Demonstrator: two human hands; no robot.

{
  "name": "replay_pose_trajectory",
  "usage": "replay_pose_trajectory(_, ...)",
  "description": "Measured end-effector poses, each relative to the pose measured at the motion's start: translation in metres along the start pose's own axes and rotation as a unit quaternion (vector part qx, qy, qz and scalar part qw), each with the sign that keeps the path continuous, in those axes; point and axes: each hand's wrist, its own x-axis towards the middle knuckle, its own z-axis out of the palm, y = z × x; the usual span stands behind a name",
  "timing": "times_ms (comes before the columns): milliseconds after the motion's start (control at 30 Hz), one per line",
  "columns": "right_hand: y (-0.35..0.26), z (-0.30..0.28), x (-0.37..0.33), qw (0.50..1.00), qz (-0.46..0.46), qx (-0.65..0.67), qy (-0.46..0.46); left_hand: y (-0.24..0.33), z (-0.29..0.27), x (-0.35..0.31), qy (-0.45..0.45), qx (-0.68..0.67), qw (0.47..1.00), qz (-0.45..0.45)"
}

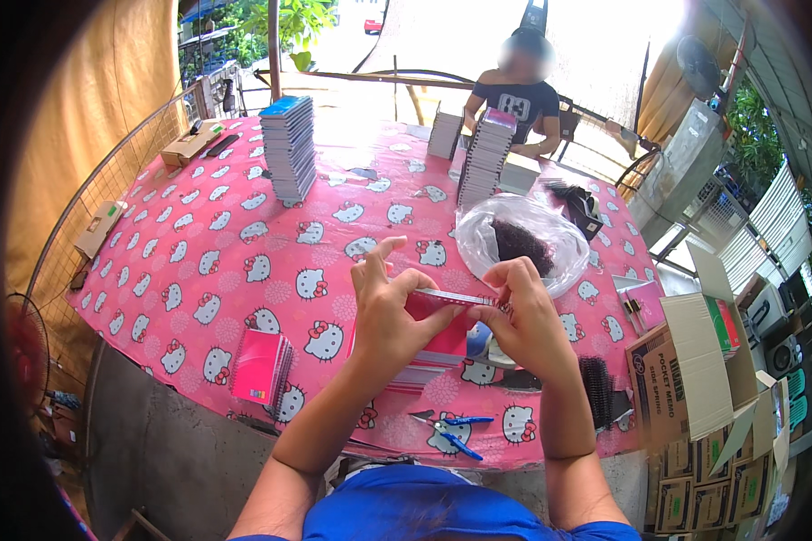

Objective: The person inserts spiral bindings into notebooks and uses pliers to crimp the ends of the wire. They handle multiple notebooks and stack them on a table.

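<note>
Between my two hands, a thin pink-and-white notepad (451, 297) is held edge-on above the table. My left hand (386, 311) pinches its left end, with the forefinger raised. At its right end, the thumb and fingers of my right hand (525, 316) close on the edge, where small dark marks like binding holes or coil show. Beneath my hands is a stack of pink notepads (446, 347), partly hidden by them. Blue-handled pliers (460, 433) lie nearer to me. Left of them sits a small pile of pink spiral notepads (260, 365).
A clear plastic bag (564, 261) holds dark coils (523, 248). Black coils (595, 388) lie by my right forearm. Tall notebook stacks (289, 153) (487, 162) stand farther back. Open cardboard boxes (695, 361) flank the right edge. A person (519, 99) sits across the pink-covered table (189, 270).
</note>
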Motion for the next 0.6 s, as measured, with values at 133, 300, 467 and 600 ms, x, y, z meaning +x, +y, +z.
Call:
replay_pose_trajectory(133,0.004,-0.010,-0.002,0.993,-0.010,-0.009,-0.113,0.001,0.000,0.000,0.004,0.007,1.000,0.005)
replay_pose_trajectory(300,0.003,-0.013,-0.004,0.991,0.049,0.012,-0.124,0.000,0.003,0.002,0.002,0.006,1.000,0.010)
replay_pose_trajectory(467,-0.003,-0.004,0.001,0.994,0.014,0.022,-0.104,-0.001,-0.001,0.000,0.006,0.013,1.000,0.001)
replay_pose_trajectory(600,0.005,-0.008,0.002,0.984,0.057,0.069,-0.152,0.002,0.000,0.000,-0.002,-0.007,1.000,0.000)
